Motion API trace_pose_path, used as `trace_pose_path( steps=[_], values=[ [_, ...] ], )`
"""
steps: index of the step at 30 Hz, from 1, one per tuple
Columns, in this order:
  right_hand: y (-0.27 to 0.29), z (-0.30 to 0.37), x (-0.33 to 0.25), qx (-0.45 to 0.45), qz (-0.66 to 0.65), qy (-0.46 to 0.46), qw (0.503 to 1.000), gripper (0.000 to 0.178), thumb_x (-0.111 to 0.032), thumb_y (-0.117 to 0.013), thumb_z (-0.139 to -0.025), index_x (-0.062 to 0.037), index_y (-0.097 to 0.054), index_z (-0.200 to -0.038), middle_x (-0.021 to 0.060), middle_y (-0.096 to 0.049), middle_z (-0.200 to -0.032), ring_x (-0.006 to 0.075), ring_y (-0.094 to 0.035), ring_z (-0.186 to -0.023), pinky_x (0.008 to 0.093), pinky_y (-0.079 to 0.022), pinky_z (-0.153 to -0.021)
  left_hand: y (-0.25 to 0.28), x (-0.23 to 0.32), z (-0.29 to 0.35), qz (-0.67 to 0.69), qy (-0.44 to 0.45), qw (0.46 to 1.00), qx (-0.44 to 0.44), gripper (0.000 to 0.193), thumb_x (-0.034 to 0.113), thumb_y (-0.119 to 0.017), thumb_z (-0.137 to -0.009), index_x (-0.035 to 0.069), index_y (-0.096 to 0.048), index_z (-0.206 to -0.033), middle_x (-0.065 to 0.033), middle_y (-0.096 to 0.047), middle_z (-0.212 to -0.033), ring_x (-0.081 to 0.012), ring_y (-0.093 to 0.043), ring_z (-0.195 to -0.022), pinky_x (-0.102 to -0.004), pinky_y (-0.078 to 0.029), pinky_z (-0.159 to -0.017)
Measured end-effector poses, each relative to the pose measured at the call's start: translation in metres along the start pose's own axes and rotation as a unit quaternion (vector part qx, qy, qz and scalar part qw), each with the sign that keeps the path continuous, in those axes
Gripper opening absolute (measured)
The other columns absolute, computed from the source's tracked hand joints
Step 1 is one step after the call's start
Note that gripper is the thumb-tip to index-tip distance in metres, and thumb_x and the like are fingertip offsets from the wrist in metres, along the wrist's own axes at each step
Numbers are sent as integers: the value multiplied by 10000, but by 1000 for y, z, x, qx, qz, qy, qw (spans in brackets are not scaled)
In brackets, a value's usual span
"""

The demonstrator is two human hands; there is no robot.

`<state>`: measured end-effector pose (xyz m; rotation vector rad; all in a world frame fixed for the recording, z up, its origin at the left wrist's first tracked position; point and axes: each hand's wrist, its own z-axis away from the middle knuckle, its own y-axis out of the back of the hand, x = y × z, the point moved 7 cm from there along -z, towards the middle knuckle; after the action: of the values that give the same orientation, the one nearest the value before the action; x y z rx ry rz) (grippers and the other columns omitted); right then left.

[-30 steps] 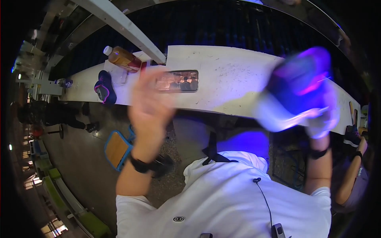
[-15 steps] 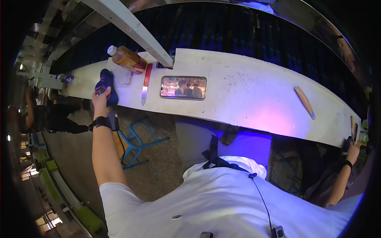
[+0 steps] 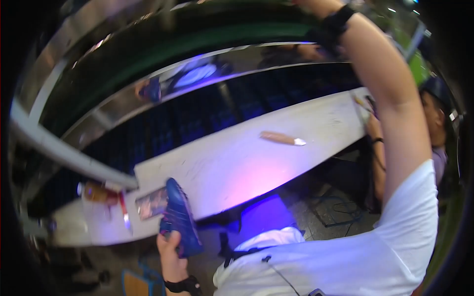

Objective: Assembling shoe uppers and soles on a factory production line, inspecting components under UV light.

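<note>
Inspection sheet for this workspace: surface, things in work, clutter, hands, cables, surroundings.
Surface: white bench, lit pink-violet near its front edge.
Things in work: blue shoe, overlapping the phone in view.
Clutter: phone, bottle, red-handled knife, brown-handled knife.
Hands: left hand grips the shoe; right hand mostly cut off at the top edge, grip unclear.
Cables: thin cord on the wearer's shirt.
Surroundings: another person at right; stool lower left.
</note>
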<state>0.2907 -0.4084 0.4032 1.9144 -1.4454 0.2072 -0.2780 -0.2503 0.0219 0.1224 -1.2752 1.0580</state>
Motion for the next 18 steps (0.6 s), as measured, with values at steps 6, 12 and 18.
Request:
trace_pose_path(
  steps=[6,12,18],
  values=[
    [148,46,122,196,93,128,968,151,-209,-583,-1005,-181,-711,-1080,73,-691,-936,276,-716,-915,473,-562,-805,-124,-50,-55,-90,86,984,-128,478,-6,-817,-874,5,-633,-1315,-85,-711,-1158,-186,-698,-1015,-343,-576,-909],
    [50,111,249,-103,-113,-163,975,414,-435,-564,-1033,-81,-751,-1141,182,-761,-1081,388,-725,-1055,504,-552,-948,-142,-41,-89,-363,-55,921,-130,547,41,-853,-866,-46,-612,-1349,-125,-695,-1252,-209,-695,-1066,-367,-559,-970],
    [-85,187,290,-232,-67,-261,935,453,-422,-537,-1023,-62,-780,-1156,223,-755,-1193,399,-716,-1137,506,-552,-1009,-169,-23,-41,-633,-373,677,-45,591,139,-662,-1015,-94,-461,-1520,-306,-495,-1541,-451,-495,-1422,-497,-364,-1214]
  ],
)
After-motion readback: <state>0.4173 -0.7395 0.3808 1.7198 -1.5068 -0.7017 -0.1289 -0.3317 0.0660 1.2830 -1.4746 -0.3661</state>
